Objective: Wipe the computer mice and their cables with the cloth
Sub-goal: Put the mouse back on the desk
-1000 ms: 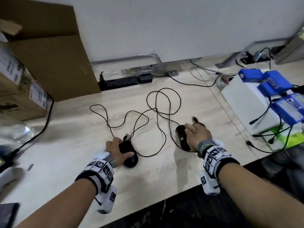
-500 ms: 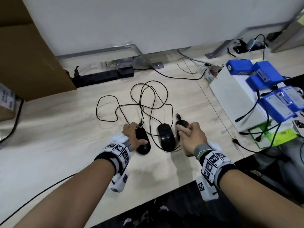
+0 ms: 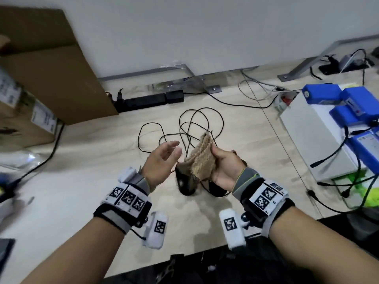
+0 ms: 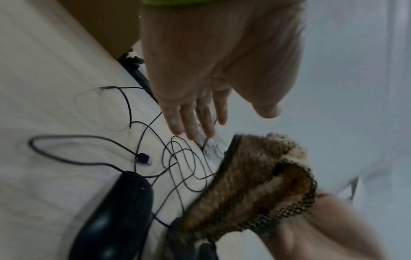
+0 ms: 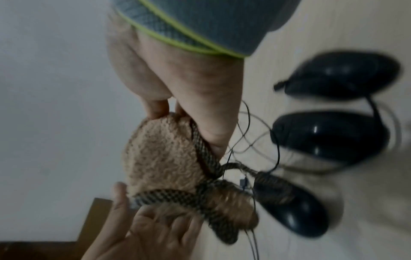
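The cloth (image 3: pixel 202 158) is bunched in the right hand (image 3: pixel 224 168), raised above the mice (image 3: pixel 185 182) on the counter (image 3: pixel 82 181). The left hand (image 3: pixel 162 160) hovers beside it, fingers released. Wiping could snag the tangled cables (image 3: pixel 190 128) and drag the mice.

Cloth (image 3: pixel 202 158) and right hand (image 3: pixel 224 169) cover most of two mice; wrist views blurred; third mouse (image 5: pixel 342 74) possibly unwired.
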Demonstrator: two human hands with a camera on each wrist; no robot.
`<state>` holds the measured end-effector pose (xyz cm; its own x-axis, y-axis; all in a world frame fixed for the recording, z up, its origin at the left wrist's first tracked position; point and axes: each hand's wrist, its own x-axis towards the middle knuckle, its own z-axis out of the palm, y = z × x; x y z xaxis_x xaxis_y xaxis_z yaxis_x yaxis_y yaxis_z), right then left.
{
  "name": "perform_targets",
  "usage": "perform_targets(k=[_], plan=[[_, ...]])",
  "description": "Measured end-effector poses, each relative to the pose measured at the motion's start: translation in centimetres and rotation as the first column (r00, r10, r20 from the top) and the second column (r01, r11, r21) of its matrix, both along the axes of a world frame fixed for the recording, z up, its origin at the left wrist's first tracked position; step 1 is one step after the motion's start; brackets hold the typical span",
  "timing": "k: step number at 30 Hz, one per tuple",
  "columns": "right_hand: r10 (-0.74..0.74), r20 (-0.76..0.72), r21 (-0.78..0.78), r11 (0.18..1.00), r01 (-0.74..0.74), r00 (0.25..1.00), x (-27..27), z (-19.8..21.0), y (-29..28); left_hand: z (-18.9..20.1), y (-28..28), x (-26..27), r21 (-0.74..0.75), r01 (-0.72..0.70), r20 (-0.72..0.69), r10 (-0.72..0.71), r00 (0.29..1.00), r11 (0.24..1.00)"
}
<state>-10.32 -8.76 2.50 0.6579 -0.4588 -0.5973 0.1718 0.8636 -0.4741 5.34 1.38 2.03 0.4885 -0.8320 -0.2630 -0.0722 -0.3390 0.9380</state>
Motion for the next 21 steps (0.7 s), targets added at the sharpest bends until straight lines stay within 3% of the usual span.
perform_targets(k=[2, 4, 7, 11, 13, 16, 21], plan=[[0.034, 0.055, 0.087, 0.995, -0.039, 0.998, 1.5, 0.5, 0.6, 1.6, 1.3, 0.4, -0.006, 0.034, -0.198, -0.034, 0.98, 0.999], [0.072, 0.065, 0.11, 0.991, -0.079, 0.995, 3.2, 0.9, 1.8, 2.4, 3.1, 1.2, 0.023, 0.117, -0.248, -0.108, 0.963, 0.993], [0.119, 0.04, 0.084, 0.989, -0.122, 0.992, 5.5, 0.7, 3.1, 2.1, 5.3, 2.4, 0.037, 0.063, -0.15, -0.057, 0.987, 0.997], [0.258, -0.152, -0.098, 0.957, -0.274, 0.954, 7.4, -0.1, 4.5, 1.4, 7.6, 4.5, 0.027, -0.169, -0.013, 0.169, 0.986, 0.985], [0.314, -0.25, -0.266, 0.887, -0.376, 0.916, 8.5, -0.1, 5.7, 2.0, 8.7, 5.3, -0.002, -0.178, -0.028, 0.178, 0.984, 0.984], [0.254, -0.407, -0.526, 0.72, -0.453, 0.877, 9.5, -0.8, 7.2, 3.0, 9.7, 5.9, -0.009, -0.142, 0.018, 0.143, 0.99, 0.99], [0.224, -0.463, -0.588, 0.646, -0.486, 0.858, 11.3, -1.5, 8.0, 2.5, 11.2, 9.1, -0.004, -0.275, 0.142, 0.272, 0.952, 0.962]])
